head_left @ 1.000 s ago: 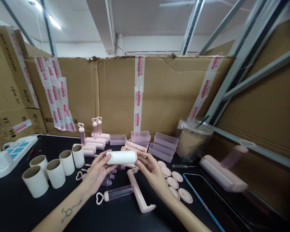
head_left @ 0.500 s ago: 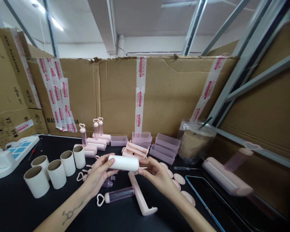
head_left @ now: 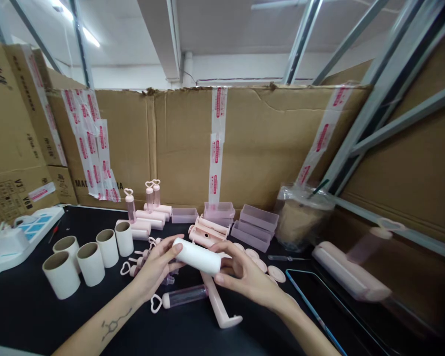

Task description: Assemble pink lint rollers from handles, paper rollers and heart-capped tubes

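My left hand point(head_left: 158, 269) grips the left end of a white paper roll point(head_left: 197, 256), thumb on top. At the roll's other end my right hand point(head_left: 246, 274) is closed, thumb below and fingers over the end. A pale pink piece point(head_left: 225, 255) shows between these fingers and the roll; its full shape is hidden. Below lie a long pink bar with a bent end point(head_left: 218, 304) and a clear purple tube with a heart-shaped handle point(head_left: 185, 296). More small heart-handled pieces point(head_left: 135, 269) lie partly behind my left hand. Pink discs point(head_left: 276, 273) lie beside my right hand.
Several white rolls point(head_left: 91, 264) stand at left, near a power strip point(head_left: 40, 232). Behind are pink housings point(head_left: 205, 232), purple trays point(head_left: 254, 230) and assembled pink dispensers point(head_left: 150, 219). At right are a bagged cup point(head_left: 300, 217), a screwdriver point(head_left: 287, 258), a blue-edged tablet point(head_left: 319, 301) and a larger pink dispenser point(head_left: 350, 272).
The white roll has tilted, its right end dropping and its body shifting slightly right. My right fingers have moved closer around that end. The whole view has shifted slightly.
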A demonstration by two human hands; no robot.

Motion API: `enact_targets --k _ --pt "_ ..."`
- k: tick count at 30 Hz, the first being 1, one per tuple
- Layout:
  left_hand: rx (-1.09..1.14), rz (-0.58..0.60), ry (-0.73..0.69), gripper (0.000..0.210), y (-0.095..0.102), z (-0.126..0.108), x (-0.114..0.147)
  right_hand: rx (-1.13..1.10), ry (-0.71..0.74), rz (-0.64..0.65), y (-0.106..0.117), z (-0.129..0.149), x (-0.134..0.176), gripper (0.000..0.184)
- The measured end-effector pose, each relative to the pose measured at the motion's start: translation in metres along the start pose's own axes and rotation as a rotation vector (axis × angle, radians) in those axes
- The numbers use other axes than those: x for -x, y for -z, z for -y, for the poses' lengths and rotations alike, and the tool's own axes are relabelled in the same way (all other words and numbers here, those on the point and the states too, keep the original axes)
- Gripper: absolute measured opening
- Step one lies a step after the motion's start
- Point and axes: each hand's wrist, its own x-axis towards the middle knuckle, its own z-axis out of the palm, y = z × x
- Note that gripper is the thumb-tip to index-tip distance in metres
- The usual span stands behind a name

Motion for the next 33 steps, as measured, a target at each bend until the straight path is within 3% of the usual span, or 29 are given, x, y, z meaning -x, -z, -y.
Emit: enact_targets --k 3,6,9,12,15,19,24,29,33 --pt "-0.093 0.150 -0.073 0.065 -0.002 -0.002 0.004 -0.105 -0.027 -0.077 0.005 0.004 0.001 0.031" --pt "-0.560 0.307 -0.169 0.075 -0.004 0.000 0.009 -0.322 -0.029 -0.129 0.011 0.009 0.002 0.023" --pt "-1.211 0.426 -0.267 0.048 -0.009 0.009 0.015 -0.484 0.005 -0.169 0.013 0.014 0.002 0.021" --pt "-1.512 0.471 -0.283 0.023 -0.015 0.018 0.018 -0.543 0.015 -0.220 0.013 0.017 0.002 0.022" --pt "-1.431 0.411 -0.209 0.032 -0.018 0.020 0.019 -0.574 0.034 -0.296 0.012 0.016 0.001 0.021" --pt "-1.022 0.255 -0.111 0.057 -0.019 0.018 0.020 -0.584 0.027 -0.419 0.013 0.012 0.000 0.021" --pt "-0.561 0.215 0.075 0.083 -0.021 0.026 0.019 -0.407 0.051 -0.574 0.012 0.009 0.000 0.020" --pt "-0.441 0.115 0.020 0.084 -0.025 0.034 0.021 -0.102 0.077 -0.692 0.008 0.010 0.002 0.022" --pt "-0.398 0.100 -0.029 0.074 -0.032 0.034 0.025 -0.024 0.075 -0.668 0.002 0.008 0.001 0.023"
